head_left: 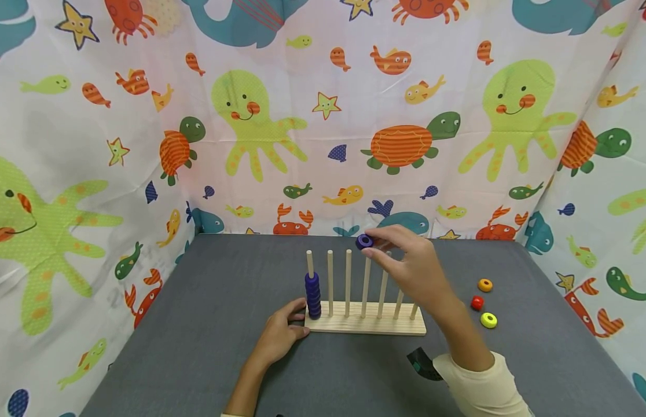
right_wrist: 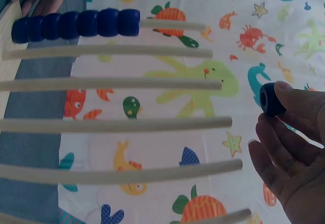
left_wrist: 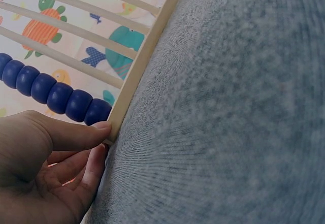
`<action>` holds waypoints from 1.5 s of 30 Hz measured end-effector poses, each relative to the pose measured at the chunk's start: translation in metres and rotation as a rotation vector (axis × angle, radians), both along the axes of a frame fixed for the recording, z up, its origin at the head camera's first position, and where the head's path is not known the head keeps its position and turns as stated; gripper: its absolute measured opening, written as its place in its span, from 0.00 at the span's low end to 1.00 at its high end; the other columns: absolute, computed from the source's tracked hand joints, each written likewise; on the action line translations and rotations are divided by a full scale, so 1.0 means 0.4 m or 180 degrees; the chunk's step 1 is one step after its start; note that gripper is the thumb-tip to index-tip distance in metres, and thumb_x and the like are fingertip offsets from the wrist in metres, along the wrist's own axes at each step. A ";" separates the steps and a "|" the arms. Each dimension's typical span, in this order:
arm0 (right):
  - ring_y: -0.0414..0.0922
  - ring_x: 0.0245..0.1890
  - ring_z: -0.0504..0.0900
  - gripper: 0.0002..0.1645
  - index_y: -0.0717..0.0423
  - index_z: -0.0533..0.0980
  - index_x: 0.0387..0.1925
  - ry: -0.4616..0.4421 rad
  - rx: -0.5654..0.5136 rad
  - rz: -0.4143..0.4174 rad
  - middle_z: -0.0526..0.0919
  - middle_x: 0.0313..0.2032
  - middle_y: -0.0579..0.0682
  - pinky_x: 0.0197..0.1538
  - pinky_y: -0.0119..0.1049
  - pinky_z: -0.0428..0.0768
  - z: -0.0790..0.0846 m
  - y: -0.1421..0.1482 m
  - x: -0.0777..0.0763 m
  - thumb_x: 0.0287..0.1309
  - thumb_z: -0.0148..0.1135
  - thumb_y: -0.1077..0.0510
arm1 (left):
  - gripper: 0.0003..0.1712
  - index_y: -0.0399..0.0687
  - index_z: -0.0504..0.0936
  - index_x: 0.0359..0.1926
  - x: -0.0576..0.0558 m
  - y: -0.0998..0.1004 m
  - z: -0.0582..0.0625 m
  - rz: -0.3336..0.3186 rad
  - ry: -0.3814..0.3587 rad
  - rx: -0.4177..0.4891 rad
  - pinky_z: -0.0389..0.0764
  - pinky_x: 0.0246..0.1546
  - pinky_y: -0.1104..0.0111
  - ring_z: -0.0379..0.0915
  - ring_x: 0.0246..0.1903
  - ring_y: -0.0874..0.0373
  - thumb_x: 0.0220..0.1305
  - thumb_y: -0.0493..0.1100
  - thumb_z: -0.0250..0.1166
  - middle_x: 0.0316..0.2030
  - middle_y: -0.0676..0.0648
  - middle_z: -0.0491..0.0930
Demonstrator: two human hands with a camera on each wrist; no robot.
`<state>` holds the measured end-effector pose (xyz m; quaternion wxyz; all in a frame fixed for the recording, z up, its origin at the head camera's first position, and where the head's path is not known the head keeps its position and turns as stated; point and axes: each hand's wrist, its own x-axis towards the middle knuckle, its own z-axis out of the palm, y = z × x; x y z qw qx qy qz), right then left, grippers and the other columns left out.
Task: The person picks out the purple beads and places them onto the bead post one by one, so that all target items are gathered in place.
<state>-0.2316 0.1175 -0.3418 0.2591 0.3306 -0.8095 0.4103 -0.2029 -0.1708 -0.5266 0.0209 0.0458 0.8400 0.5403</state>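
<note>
A wooden peg stand [head_left: 364, 325] holds a row of upright pegs. Dark blue beads [head_left: 312, 295] are stacked on its leftmost peg, whose top sticks out bare. My left hand [head_left: 282, 331] grips the left end of the base, thumb on the edge, as the left wrist view also shows near the lowest bead [left_wrist: 97, 112]. Between thumb and fingertips, my right hand [head_left: 414, 263] pinches one more dark blue bead [head_left: 364, 241]. That bead is raised around peg-top height, with its hole showing. In the right wrist view the held bead [right_wrist: 271, 101] is apart from the peg ends.
To the right of the stand lie an orange bead [head_left: 485, 285], a red bead [head_left: 477, 303] and a yellow bead [head_left: 488, 320] on the grey tabletop [head_left: 239, 278]. A black strap-like piece [head_left: 424, 365] shows by the right sleeve. A sea-animal curtain [head_left: 312, 191] hangs behind.
</note>
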 end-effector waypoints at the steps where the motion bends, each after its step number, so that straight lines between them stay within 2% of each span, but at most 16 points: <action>1: 0.42 0.43 0.87 0.22 0.57 0.86 0.55 -0.0019 0.0002 0.0027 0.89 0.45 0.48 0.48 0.26 0.84 0.001 -0.008 0.001 0.58 0.78 0.64 | 0.38 0.37 0.72 0.74 0.000 0.000 0.000 -0.0001 -0.0001 0.0001 0.86 0.57 0.51 0.80 0.62 0.39 0.63 0.27 0.70 0.71 0.34 0.75; 6: 0.42 0.45 0.86 0.20 0.56 0.86 0.56 -0.0133 0.0052 0.0137 0.89 0.46 0.47 0.48 0.36 0.87 0.001 -0.049 0.005 0.62 0.76 0.61 | 0.38 0.37 0.72 0.74 0.000 -0.002 -0.001 -0.0010 0.0010 0.0018 0.86 0.56 0.51 0.80 0.62 0.39 0.63 0.28 0.70 0.71 0.34 0.75; 11: 0.47 0.47 0.87 0.21 0.58 0.85 0.57 -0.0208 0.0113 0.0234 0.89 0.48 0.49 0.49 0.43 0.86 0.007 -0.086 0.008 0.64 0.75 0.61 | 0.38 0.37 0.72 0.74 0.001 -0.004 -0.003 -0.0024 0.0035 0.0042 0.86 0.56 0.51 0.80 0.61 0.39 0.63 0.28 0.70 0.71 0.34 0.74; 19: 0.48 0.46 0.83 0.22 0.56 0.85 0.60 -0.0318 0.0220 0.0341 0.89 0.49 0.50 0.45 0.41 0.83 0.000 -0.134 0.004 0.65 0.74 0.60 | 0.38 0.35 0.72 0.74 0.000 -0.004 -0.004 -0.0069 0.0095 0.0099 0.87 0.55 0.53 0.81 0.61 0.38 0.62 0.27 0.69 0.70 0.32 0.74; 25: 0.49 0.56 0.84 0.22 0.56 0.85 0.60 -0.0338 0.0371 0.0307 0.89 0.54 0.51 0.57 0.48 0.86 -0.011 -0.158 -0.004 0.65 0.74 0.59 | 0.38 0.36 0.72 0.74 0.001 -0.004 -0.003 -0.0076 0.0091 0.0098 0.87 0.54 0.54 0.80 0.61 0.38 0.63 0.28 0.69 0.70 0.32 0.74; 28: 0.51 0.58 0.84 0.22 0.58 0.85 0.60 -0.0338 0.0434 0.0305 0.89 0.54 0.52 0.60 0.51 0.84 -0.014 -0.169 -0.007 0.66 0.73 0.58 | 0.38 0.36 0.72 0.74 0.003 -0.005 -0.003 -0.0074 0.0109 0.0120 0.87 0.54 0.55 0.80 0.61 0.38 0.63 0.28 0.69 0.70 0.32 0.74; 36: 0.52 0.61 0.83 0.22 0.57 0.84 0.61 -0.0455 0.0446 0.0340 0.88 0.57 0.53 0.63 0.53 0.83 -0.015 -0.193 -0.009 0.67 0.72 0.57 | 0.38 0.34 0.71 0.74 0.005 -0.006 -0.001 -0.0097 0.0146 0.0124 0.88 0.53 0.55 0.80 0.61 0.37 0.63 0.28 0.70 0.70 0.31 0.74; 45: 0.51 0.61 0.82 0.22 0.55 0.84 0.61 -0.0513 0.0483 0.0247 0.88 0.58 0.51 0.60 0.50 0.84 -0.018 -0.206 -0.016 0.68 0.72 0.57 | 0.38 0.36 0.71 0.74 0.001 -0.004 -0.003 -0.0081 0.0132 0.0040 0.87 0.54 0.56 0.80 0.61 0.38 0.63 0.28 0.69 0.70 0.32 0.74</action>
